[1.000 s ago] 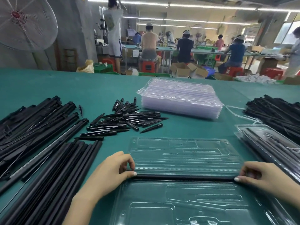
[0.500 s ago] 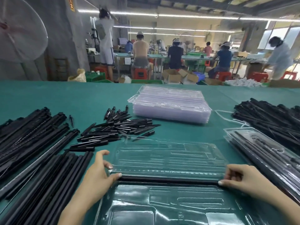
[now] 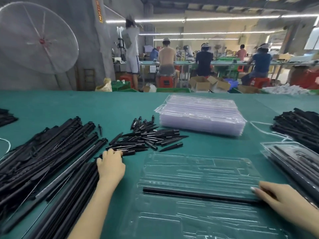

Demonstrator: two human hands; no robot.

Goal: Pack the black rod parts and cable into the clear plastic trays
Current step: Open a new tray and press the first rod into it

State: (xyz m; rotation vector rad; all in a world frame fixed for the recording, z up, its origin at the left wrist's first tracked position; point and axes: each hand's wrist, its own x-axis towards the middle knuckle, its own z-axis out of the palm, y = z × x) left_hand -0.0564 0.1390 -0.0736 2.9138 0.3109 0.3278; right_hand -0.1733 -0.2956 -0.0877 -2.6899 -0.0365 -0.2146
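From the head camera: the left hand (image 3: 110,165) is out over the near ends of the long black rods (image 3: 51,171), fingers curled down among them and the pointed spikes (image 3: 148,138), though whether anything is actually pinched I cannot tell. The right hand (image 3: 276,198) lies flat-fingered on the right end of the single rod (image 3: 198,194) seated across the open clear tray (image 3: 198,171), pressing it down. Risk one: the tray is thin and light, and with only one hand steadying it a tug on the left could slide it or pop that rod from its groove. Risk two: the left-hand rods lie tangled and overlapping, so lifting one may drag neighbours along or scatter the loose spikes just beyond the fingertips. The count: one rod in the tray, one open tray in work, one stack of empty trays (image 3: 202,116) farther back, one filled tray (image 3: 293,163) at right. There are also two big heaps of black parts, left and far right (image 3: 296,126), too many to number. A pale cable (image 3: 262,125) loops beside the right heap; none is in the tray yet.
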